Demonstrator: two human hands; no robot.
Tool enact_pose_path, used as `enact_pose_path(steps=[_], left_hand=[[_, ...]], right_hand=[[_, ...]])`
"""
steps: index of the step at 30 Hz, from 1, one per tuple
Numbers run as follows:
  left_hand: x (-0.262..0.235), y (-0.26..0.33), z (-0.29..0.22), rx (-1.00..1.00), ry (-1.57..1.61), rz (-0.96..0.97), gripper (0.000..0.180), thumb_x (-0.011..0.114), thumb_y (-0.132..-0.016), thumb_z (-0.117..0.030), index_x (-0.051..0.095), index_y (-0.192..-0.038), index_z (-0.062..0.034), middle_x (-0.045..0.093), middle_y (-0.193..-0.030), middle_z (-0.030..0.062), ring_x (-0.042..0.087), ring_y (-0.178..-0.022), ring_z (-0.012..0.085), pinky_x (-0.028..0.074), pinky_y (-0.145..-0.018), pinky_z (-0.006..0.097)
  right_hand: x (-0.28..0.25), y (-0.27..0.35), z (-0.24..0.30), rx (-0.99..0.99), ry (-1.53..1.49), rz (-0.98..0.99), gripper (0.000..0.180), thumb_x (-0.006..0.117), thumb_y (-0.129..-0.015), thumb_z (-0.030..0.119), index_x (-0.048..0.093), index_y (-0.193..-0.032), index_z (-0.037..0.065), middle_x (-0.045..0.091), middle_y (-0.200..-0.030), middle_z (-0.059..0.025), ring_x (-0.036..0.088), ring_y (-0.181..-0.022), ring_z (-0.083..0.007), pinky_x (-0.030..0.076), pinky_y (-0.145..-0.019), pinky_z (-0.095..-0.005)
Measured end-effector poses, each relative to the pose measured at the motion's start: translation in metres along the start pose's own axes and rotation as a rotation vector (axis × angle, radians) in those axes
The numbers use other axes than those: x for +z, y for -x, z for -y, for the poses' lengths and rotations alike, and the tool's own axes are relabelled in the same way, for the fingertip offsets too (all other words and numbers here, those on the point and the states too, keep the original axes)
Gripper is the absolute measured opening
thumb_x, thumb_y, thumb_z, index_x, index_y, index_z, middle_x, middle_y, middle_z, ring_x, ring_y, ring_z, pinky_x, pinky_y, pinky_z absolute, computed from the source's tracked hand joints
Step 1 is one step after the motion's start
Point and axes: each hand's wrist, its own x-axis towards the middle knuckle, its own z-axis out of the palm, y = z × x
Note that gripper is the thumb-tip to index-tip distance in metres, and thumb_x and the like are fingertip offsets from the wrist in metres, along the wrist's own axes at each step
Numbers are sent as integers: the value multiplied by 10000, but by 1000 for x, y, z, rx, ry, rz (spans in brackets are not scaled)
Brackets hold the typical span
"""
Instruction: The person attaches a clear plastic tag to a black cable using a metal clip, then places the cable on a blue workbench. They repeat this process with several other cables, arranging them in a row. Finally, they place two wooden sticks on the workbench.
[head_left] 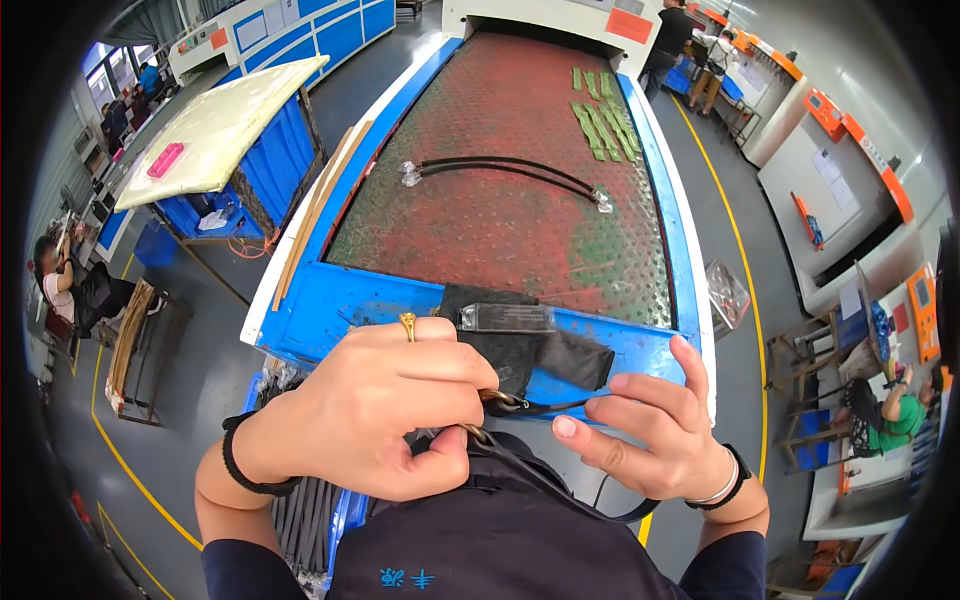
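Observation:
My left hand [390,410], with a ring and a black wristband, is closed around the end of a narrow black strap [550,478]. Brass-coloured metal clasps [480,434] stick out beside its fingertips. From there the strap runs right and loops under my right hand [655,435]. That hand's fingers are spread apart; one stretch of strap passes behind them, and any contact is hidden. Just beyond my hands, a black block in clear wrap [507,318] lies on dark cloth pieces [577,360] at the blue machine edge [385,298].
Ahead is a worn red-green conveyor belt [500,235] carrying two black handles [510,164] with clear-wrapped ends and several green strips [600,130]. A bundle of black straps [310,525] hangs at my lower left. A cream-topped table [230,125] stands left; people work on both sides.

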Motion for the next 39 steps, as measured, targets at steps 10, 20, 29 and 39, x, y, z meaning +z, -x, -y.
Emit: enact_pose_path(steps=[10,20,29,39], left_hand=[[-2,0,-3,59,8,-1,161,564,-473,-5,595,-625,-50,641,-776,67,518,-549,186,379,-456,276],[-14,14,1,23,-78,-5,162,568,-472,-18,602,-626,-52,643,-781,55,498,-534,186,384,-462,279],[-14,11,6,56,-162,38,151,587,-503,-30,628,-642,-70,651,-786,41,510,-538,191,401,-478,285],[-13,20,12,-15,-149,30,86,611,-551,-20,628,-632,-46,651,-775,57,539,-588,182,444,-513,279]], right_hand=[[2,-5,0,-36,26,-13,371,685,-719,209,672,-1083,280,442,-827,57,508,-875,-101,339,-1034,-489],[5,38,-26,336,-356,-457,283,544,-858,128,607,-1131,90,580,-852,-58,557,-839,-191,418,-927,-453],[193,159,-51,701,-78,324,283,610,-768,156,583,-1044,103,532,-807,-107,519,-782,-307,417,-698,-434],[193,155,-35,672,-40,408,303,618,-795,196,639,-1088,123,542,-886,-77,498,-918,-256,359,-834,-409]])
